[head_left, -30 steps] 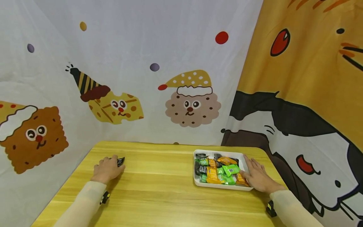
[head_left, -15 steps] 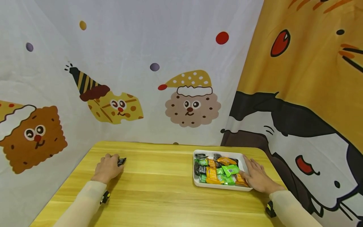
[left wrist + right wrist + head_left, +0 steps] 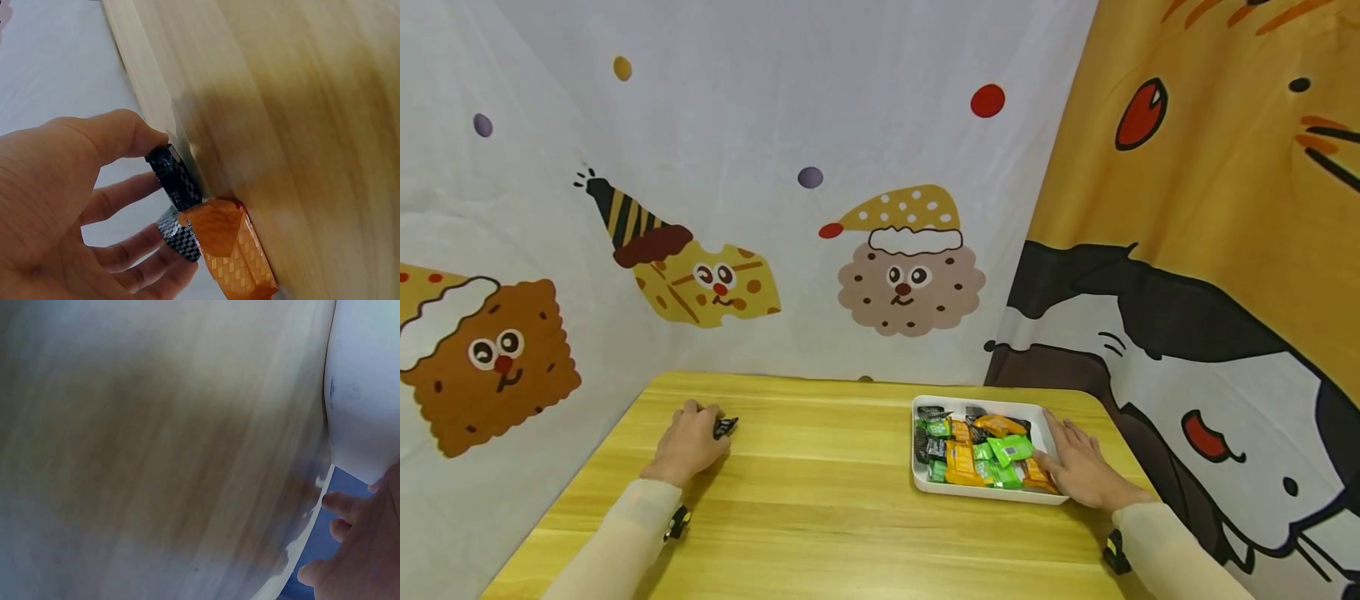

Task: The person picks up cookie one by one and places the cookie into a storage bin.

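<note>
At the left of the table, my left hand (image 3: 688, 446) pinches a black wrapped candy (image 3: 726, 427) between thumb and fingers. The left wrist view shows this dark wrapper (image 3: 175, 177) under the thumb tip. A black-and-white checkered wrapper (image 3: 179, 237) lies by the other fingers, beside an orange wrapped candy (image 3: 234, 250); whether those fingers touch either is unclear. My right hand (image 3: 1082, 467) rests against the right end of a white tray (image 3: 985, 493), fingers extended along its side and thumb over the rim. Green (image 3: 1011, 449), orange and black wrapped candies fill the tray.
The wooden table (image 3: 820, 517) has rounded far corners. A white printed curtain (image 3: 737, 125) hangs behind it, and a yellow one (image 3: 1210, 183) stands at the right. Each wrist wears a dark strap.
The black candy at my left fingertips has shifted slightly to the right and turned a little. My right hand and the tray have stayed put.
</note>
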Motion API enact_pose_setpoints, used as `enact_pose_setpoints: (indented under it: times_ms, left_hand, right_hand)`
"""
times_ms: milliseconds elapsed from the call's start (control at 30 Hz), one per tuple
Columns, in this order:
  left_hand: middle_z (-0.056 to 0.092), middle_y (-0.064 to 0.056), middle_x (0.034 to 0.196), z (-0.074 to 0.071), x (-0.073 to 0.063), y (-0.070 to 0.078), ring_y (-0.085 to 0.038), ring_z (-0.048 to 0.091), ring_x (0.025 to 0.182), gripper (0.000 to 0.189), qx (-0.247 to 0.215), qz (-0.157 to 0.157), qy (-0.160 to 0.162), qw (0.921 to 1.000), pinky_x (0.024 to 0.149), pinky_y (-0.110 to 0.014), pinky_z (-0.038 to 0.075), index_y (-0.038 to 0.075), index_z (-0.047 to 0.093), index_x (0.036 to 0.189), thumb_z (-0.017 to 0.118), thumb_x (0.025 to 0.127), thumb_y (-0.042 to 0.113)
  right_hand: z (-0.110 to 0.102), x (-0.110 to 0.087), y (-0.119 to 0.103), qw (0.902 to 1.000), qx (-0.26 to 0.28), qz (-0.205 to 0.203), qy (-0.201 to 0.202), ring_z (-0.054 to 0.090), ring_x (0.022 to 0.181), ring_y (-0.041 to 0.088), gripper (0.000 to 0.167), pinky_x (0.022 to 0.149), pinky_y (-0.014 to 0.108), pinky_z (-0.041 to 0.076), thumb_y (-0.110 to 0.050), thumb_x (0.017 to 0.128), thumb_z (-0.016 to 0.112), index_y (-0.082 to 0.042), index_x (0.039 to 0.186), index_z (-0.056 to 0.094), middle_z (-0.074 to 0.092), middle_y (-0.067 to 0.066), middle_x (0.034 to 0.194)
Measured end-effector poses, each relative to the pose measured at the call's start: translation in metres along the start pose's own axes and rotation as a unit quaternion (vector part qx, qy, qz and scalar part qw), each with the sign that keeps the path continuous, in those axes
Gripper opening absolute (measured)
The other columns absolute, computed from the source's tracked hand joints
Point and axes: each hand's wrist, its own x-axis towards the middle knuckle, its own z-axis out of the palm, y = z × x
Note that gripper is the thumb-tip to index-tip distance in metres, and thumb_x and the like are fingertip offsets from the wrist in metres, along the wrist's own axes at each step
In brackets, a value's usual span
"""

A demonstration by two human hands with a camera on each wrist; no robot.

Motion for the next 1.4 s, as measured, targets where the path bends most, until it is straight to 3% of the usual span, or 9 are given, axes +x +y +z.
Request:
enact_pose_setpoints:
  times_ms: [300, 600, 933, 1400]
  left_hand:
    - [0.06, -0.044, 0.14, 0.004, -0.001, 0.003, -0.059, 0.065, 0.117, 0.047, -0.005, 0.022, 0.005, 0.9997, 0.091, -0.07, 0.065, -0.008, 0.074, 0.141, 0.084, 0.099, 0.011]
    - [0.063, -0.042, 0.136, 0.007, -0.003, 0.01, -0.056, 0.069, 0.113, 0.044, 0.01, 0.044, 0.019, 0.9988, 0.089, -0.068, 0.067, -0.008, 0.076, 0.137, 0.085, 0.098, 0.01]
    - [0.067, -0.041, 0.136, 0.01, -0.007, 0.03, -0.058, 0.07, 0.117, 0.04, 0.038, 0.099, 0.068, 0.992, 0.089, -0.067, 0.068, -0.005, 0.077, 0.134, 0.086, 0.098, 0.008]
    - [0.068, -0.035, 0.146, 0.017, -0.011, 0.055, -0.057, 0.07, 0.122, 0.042, 0.041, 0.123, 0.077, 0.9885, 0.093, -0.064, 0.069, -0.003, 0.078, 0.137, 0.087, 0.099, 0.011]
  right_hand:
    - [0.002, 0.001, 0.003, 1.0, -0.005, -0.002, 0.002, 0.02, 0.169, 0.072, 0.096, 0.13, 0.096, 0.013, -0.057, 0.121, 0.054, 0.001, 0.185, 0.013, 0.027, 0.048, 0.181]
    - [0.002, 0.001, 0.004, 1.0, 0.0, -0.001, -0.002, 0.019, 0.169, 0.072, 0.096, 0.13, 0.096, 0.012, -0.057, 0.121, 0.054, 0.001, 0.185, 0.012, 0.026, 0.047, 0.182]
    - [0.003, 0.001, 0.004, 0.9999, -0.01, 0.003, 0.004, 0.021, 0.169, 0.072, 0.097, 0.13, 0.096, 0.015, -0.057, 0.12, 0.056, 0.001, 0.185, 0.012, 0.029, 0.047, 0.181]
    - [0.005, 0.003, 0.006, 0.9999, -0.012, 0.0, 0.007, 0.022, 0.17, 0.071, 0.097, 0.13, 0.096, 0.015, -0.058, 0.12, 0.055, -0.001, 0.186, 0.012, 0.029, 0.046, 0.182]
